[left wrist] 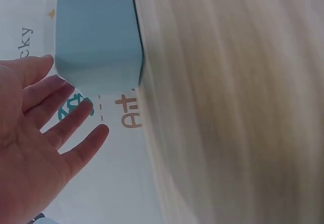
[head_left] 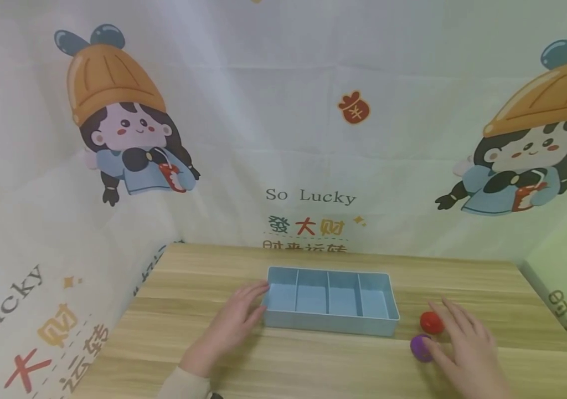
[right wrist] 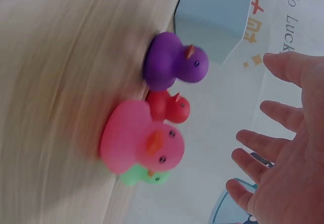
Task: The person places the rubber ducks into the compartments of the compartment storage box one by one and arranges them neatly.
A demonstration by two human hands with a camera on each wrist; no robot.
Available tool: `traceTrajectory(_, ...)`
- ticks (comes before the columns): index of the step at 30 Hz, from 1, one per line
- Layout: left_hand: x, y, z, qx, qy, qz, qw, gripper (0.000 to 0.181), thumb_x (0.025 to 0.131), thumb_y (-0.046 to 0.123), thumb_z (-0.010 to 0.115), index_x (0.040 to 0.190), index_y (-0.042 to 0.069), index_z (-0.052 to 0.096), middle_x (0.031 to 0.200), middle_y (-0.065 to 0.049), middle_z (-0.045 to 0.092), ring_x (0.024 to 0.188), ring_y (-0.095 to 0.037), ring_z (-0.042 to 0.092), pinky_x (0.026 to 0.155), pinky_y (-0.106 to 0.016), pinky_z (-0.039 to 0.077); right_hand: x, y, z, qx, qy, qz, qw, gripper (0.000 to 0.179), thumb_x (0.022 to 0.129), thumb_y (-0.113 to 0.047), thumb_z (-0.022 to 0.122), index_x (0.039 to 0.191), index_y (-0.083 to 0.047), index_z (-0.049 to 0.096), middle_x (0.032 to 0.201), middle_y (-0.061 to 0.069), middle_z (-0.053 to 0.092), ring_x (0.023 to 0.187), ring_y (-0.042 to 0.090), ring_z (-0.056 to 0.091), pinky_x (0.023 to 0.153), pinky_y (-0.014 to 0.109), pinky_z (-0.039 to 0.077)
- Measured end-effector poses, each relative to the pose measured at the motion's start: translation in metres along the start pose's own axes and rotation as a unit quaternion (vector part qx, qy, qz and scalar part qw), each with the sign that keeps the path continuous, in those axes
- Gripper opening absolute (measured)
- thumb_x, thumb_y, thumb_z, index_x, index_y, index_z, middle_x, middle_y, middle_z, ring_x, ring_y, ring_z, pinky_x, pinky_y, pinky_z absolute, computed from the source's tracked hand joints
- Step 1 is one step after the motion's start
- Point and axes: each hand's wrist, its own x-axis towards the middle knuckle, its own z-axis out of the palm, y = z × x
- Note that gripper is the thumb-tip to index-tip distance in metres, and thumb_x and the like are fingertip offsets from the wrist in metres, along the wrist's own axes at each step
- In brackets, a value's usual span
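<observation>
Tray (head_left: 330, 322) on counter (head_left: 313, 366); left hand (head_left: 233, 317), fingers extended, gripping nothing, at its 9 o'clock end; right hand (head_left: 470, 344), likewise, near purple duck (head_left: 419, 348) and red duck (head_left: 429, 322) at tray's 4 o'clock

Purple duck (right wrist: 163, 64), red duck (right wrist: 159, 105), pink duck (right wrist: 126, 138), green duck (right wrist: 135, 176); blue tray (head_left: 330, 324); wood-grained table (head_left: 313, 363).

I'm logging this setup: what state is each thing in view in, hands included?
Blue tray: upright, open-topped.
Purple duck: upright on the table.
Red duck: upright.
Pink duck: upright.
Green duck: head up, partly hidden behind the pink one.
Left hand: fingers loosely extended at the tray's end; contact unclear.
Right hand: fingers spread, holding nothing.
</observation>
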Motion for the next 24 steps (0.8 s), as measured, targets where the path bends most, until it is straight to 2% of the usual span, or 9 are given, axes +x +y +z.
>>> traceTrajectory(6,0.0,-0.006,0.003,-0.005,0.005,0.0,1.0,0.044,0.102,0.013,0.063,0.144,0.004,0.056,0.155,-0.013,0.052,0.145,-0.033,0.047,0.124,-0.053,0.035,-0.007,0.011,-0.001,-0.009,0.009,0.003,0.9999,0.067,0.092,-0.031,0.077,0.149,-0.007,0.049,0.153,0.03,0.043,0.131,0.056,0.039,0.096,0.08,0.031)
traceTrajectory(15,0.001,-0.011,0.006,-0.012,0.027,0.001,0.9996,0.044,0.1,0.016,0.067,0.142,0.006,0.059,0.154,-0.011,0.054,0.143,-0.033,0.05,0.121,-0.056,0.038,-0.015,0.025,-0.002,-0.031,0.026,-0.003,0.9992,0.058,0.087,-0.026,0.08,0.138,-0.007,0.059,0.145,0.025,0.053,0.121,0.049,0.047,0.092,0.074,0.035)
traceTrajectory(19,0.002,-0.011,0.004,-0.011,0.021,-0.014,0.9996,0.046,0.099,0.018,0.069,0.142,0.005,0.058,0.154,-0.011,0.054,0.143,-0.034,0.05,0.122,-0.056,0.037,-0.017,0.028,-0.004,-0.047,0.008,0.002,0.9989,0.053,0.087,-0.028,0.08,0.132,-0.005,0.064,0.137,0.024,0.061,0.117,0.048,0.052,0.092,0.073,0.036)
traceTrajectory(24,0.002,-0.009,0.003,0.003,0.01,-0.027,0.9996,0.048,0.098,0.02,0.07,0.142,0.005,0.059,0.154,-0.009,0.054,0.144,-0.033,0.048,0.123,-0.055,0.035,-0.017,0.027,-0.008,-0.061,-0.04,0.027,0.997,0.054,0.087,-0.033,0.08,0.133,-0.009,0.065,0.133,0.024,0.065,0.119,0.049,0.054,0.096,0.074,0.035)
